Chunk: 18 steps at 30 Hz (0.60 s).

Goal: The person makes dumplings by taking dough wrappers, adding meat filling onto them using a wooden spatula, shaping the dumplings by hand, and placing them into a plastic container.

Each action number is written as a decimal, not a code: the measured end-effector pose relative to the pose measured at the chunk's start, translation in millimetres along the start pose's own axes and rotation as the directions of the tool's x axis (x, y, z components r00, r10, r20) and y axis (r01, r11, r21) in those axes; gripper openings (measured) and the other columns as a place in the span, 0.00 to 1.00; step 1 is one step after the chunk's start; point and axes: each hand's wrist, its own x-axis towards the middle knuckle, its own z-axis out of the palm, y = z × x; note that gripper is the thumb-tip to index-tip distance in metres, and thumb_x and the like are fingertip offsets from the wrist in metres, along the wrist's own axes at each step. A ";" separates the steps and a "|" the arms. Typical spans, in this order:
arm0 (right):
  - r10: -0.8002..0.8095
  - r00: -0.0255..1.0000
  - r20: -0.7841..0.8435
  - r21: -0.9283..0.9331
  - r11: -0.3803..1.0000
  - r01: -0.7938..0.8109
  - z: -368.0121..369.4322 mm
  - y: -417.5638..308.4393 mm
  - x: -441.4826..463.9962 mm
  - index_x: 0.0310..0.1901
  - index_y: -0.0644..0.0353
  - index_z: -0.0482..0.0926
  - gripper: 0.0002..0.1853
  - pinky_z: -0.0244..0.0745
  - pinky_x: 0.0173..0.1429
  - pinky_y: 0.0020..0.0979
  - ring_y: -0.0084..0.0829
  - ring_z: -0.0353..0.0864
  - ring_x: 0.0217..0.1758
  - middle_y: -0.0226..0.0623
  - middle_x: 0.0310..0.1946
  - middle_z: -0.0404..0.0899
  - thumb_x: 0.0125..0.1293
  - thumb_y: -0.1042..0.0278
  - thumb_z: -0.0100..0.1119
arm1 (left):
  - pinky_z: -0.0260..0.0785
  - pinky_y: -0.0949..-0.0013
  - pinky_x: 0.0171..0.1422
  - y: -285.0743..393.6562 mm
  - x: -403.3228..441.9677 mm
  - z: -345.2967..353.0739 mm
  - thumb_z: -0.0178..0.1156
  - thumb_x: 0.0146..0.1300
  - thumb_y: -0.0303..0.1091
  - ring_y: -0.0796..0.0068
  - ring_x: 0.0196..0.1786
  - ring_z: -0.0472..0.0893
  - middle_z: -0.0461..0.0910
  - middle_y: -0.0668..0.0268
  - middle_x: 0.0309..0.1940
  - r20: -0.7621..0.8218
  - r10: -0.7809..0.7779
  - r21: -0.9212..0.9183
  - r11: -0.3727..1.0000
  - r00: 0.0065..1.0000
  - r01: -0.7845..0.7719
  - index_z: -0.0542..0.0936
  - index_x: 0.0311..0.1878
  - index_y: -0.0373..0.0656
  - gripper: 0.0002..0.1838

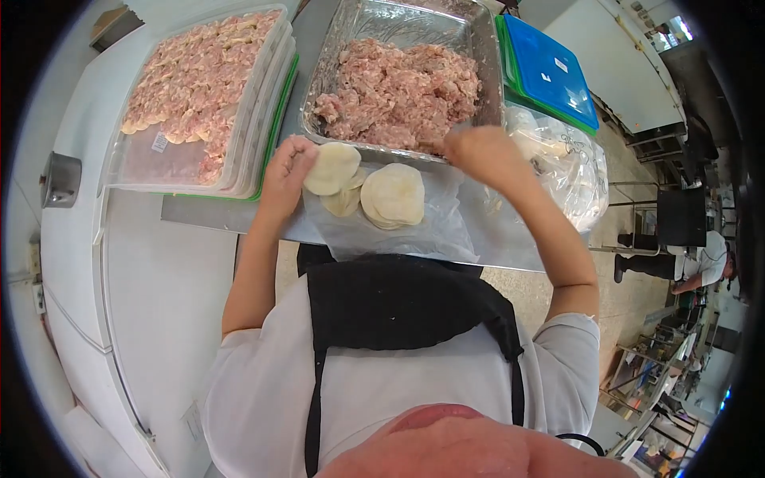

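My left hand (pixel 288 169) pinches a round dough wrapper (pixel 333 168) by its edge, left of the meat tray's near corner. Close by on a plastic sheet (pixel 434 231) lie a stack of wrappers (pixel 393 196) and a few loose wrappers (pixel 343 202). At the near right edge of the metal tray (pixel 398 17), my right hand (pixel 480 154) is closed and somewhat blurred. Something thin and greyish may stick out from its fingers toward the meat, but I cannot make it out. Minced meat (pixel 402 94) is heaped in the tray.
Stacked clear containers (pixel 259 111) with rows of filled pieces (pixel 203 68) stand at the left. To the right are blue and green lids (pixel 550 68) and a plastic bag of pale dough (pixel 566 163). Farther right, another person (pixel 701 263) stands by shelving.
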 end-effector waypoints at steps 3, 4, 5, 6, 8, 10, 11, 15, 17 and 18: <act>0.016 0.999 -0.039 0.120 0.993 -0.012 4.2 -12.3 -6.0 0.35 0.60 0.80 0.12 0.72 0.33 0.44 0.47 0.79 0.27 0.46 0.25 0.78 0.68 0.60 0.54 | 0.63 0.77 0.51 4.3 1.3 7.2 0.54 0.70 0.32 0.84 0.42 0.70 0.71 0.73 0.36 -0.116 -0.242 -0.404 0.898 0.963 0.177 0.73 0.42 0.40 0.06; 0.038 0.996 -0.075 0.303 0.953 -0.013 13.2 -7.3 -5.9 0.34 0.58 0.80 0.12 0.73 0.33 0.44 0.47 0.79 0.27 0.44 0.25 0.79 0.68 0.59 0.54 | 0.63 0.77 0.51 2.9 0.7 7.0 0.54 0.70 0.32 0.84 0.42 0.70 0.71 0.73 0.36 -0.120 -0.242 -0.409 0.895 0.963 0.175 0.73 0.42 0.40 0.06; 0.064 0.992 -0.106 0.476 0.880 -0.006 18.5 -3.6 -4.5 0.33 0.57 0.80 0.12 0.74 0.33 0.44 0.46 0.80 0.27 0.41 0.25 0.80 0.67 0.59 0.55 | 0.64 0.76 0.51 1.1 -0.6 6.8 0.55 0.70 0.32 0.83 0.42 0.71 0.73 0.72 0.37 -0.111 -0.166 -0.349 0.930 0.980 0.117 0.74 0.43 0.40 0.06; 0.056 0.993 -0.103 0.472 0.882 -0.001 13.4 -4.2 0.1 0.33 0.57 0.80 0.12 0.74 0.33 0.44 0.46 0.80 0.27 0.41 0.25 0.80 0.67 0.59 0.55 | 0.65 0.75 0.51 -0.3 -2.0 6.7 0.55 0.69 0.32 0.82 0.43 0.73 0.75 0.70 0.38 -0.100 -0.090 -0.287 0.956 0.991 0.058 0.76 0.44 0.40 0.07; 0.021 0.907 -0.420 0.351 0.926 0.141 -4.7 -9.8 11.6 0.31 0.56 0.80 0.12 0.76 0.33 0.44 0.46 0.80 0.27 0.39 0.25 0.81 0.67 0.59 0.55 | 0.66 0.73 0.51 12.5 -0.7 5.3 0.55 0.69 0.33 0.79 0.44 0.75 0.77 0.68 0.41 -0.037 -0.016 -0.112 0.994 0.999 0.012 0.77 0.46 0.40 0.08; -0.021 0.904 -0.428 0.226 0.965 0.129 -18.9 -15.1 30.5 0.31 0.56 0.79 0.13 0.76 0.34 0.44 0.47 0.81 0.28 0.39 0.26 0.81 0.68 0.58 0.54 | 0.68 0.72 0.51 18.1 -1.4 1.7 0.55 0.69 0.33 0.76 0.45 0.77 0.80 0.66 0.43 0.051 0.047 0.067 0.997 0.998 -0.050 0.79 0.48 0.40 0.09; -0.060 0.900 -0.431 0.092 0.990 0.110 -23.1 -21.0 38.1 0.30 0.57 0.79 0.14 0.76 0.34 0.44 0.47 0.81 0.29 0.39 0.26 0.82 0.68 0.57 0.53 | 0.69 0.69 0.51 18.9 -3.0 -0.8 0.56 0.67 0.33 0.72 0.46 0.79 0.81 0.63 0.46 0.109 0.019 0.179 0.983 0.994 -0.038 0.80 0.49 0.42 0.10; -0.067 0.990 -0.122 0.155 0.984 0.086 -3.1 -62.2 49.0 0.33 0.58 0.81 0.17 0.76 0.36 0.44 0.46 0.83 0.34 0.45 0.26 0.81 0.70 0.54 0.51 | 0.71 0.62 0.52 6.6 -4.2 3.4 0.59 0.63 0.34 0.59 0.46 0.79 0.81 0.61 0.46 0.182 0.330 0.577 0.727 0.926 -0.372 0.83 0.49 0.46 0.12; -0.057 0.980 -0.189 0.346 0.930 0.120 13.9 -50.0 45.5 0.37 0.59 0.82 0.17 0.76 0.36 0.42 0.44 0.82 0.32 0.47 0.25 0.80 0.70 0.55 0.51 | 0.70 0.60 0.53 -0.8 -9.2 13.0 0.60 0.62 0.34 0.57 0.47 0.78 0.81 0.61 0.45 0.285 0.304 0.657 0.629 0.909 -0.416 0.83 0.48 0.46 0.12; -0.030 0.968 -0.251 0.523 0.837 0.161 15.5 -45.0 43.1 0.40 0.60 0.83 0.17 0.75 0.36 0.40 0.43 0.82 0.30 0.48 0.24 0.80 0.70 0.56 0.52 | 0.70 0.59 0.54 -4.2 -12.5 17.5 0.60 0.61 0.34 0.55 0.47 0.77 0.80 0.62 0.45 0.384 0.260 0.717 0.520 0.886 -0.464 0.83 0.48 0.46 0.13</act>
